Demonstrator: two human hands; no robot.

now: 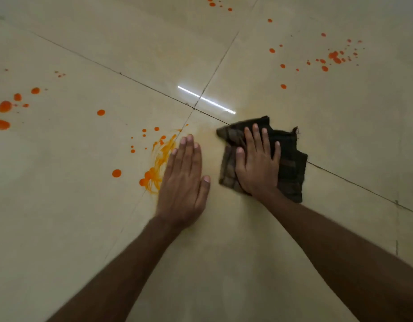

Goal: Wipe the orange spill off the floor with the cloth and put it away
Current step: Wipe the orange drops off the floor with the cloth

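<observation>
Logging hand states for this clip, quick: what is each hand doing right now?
Left hand: open, flat on the floor, holding nothing.
Right hand: open, fingers spread, pressing the cloth onto the floor.

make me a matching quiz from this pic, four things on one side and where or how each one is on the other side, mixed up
Things:
1. left hand
2. right hand
3. cloth
4. orange smear

States:
A. dark and crumpled, under a palm
B. streaked, just beside the hand that holds nothing
C. flat on the bare floor
D. spread flat on top of fabric

Pairs: 1-C, 2-D, 3-A, 4-B
</observation>
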